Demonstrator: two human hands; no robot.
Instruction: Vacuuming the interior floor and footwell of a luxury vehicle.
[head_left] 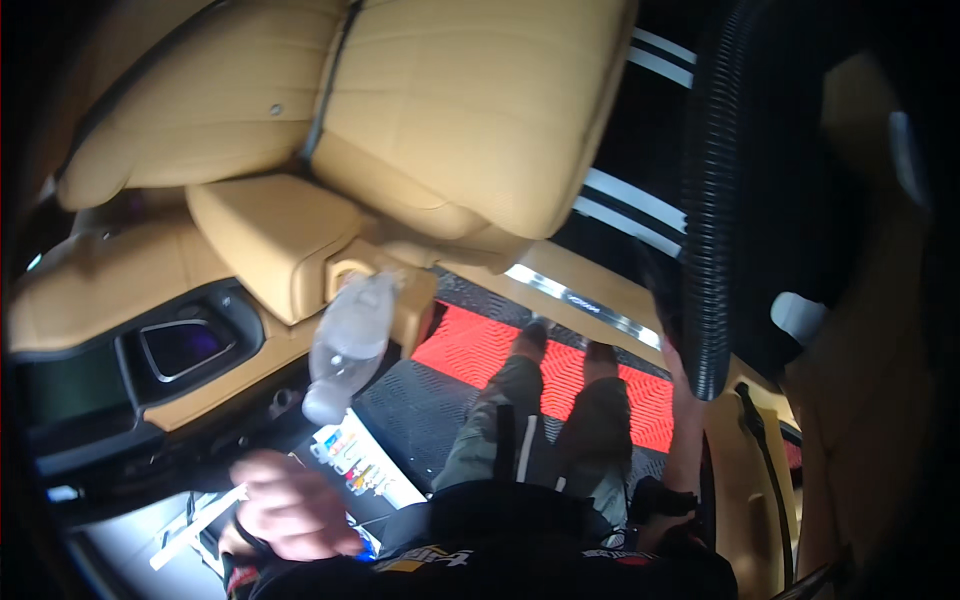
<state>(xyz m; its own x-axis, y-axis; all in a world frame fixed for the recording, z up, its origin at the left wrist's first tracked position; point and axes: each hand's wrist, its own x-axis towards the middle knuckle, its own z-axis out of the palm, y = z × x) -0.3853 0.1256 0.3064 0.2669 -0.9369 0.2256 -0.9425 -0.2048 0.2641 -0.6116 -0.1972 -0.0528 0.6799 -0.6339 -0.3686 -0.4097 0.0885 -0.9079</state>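
At the lower left is my left hand (295,505), smeared by motion, so its fingers do not show clearly. A translucent plastic bottle (352,335) is above it, tilted, in front of the tan seat console; a gap separates hand and bottle, and what supports the bottle cannot be made out. On the right, my forearm, with a black band at the wrist, reaches upward to my right hand (676,352). Its fingers are lost in the dark beside a black corrugated hose (712,200), which hangs down from the top. Whether they grip the hose is hidden.
Tan car seats (460,100) fill the upper left, beside a door panel (190,350). A metal-trimmed door sill (580,300) runs across the middle. My legs stand over red and dark floor tiles (465,340). A white printed sheet or box (370,465) lies near my left hand.
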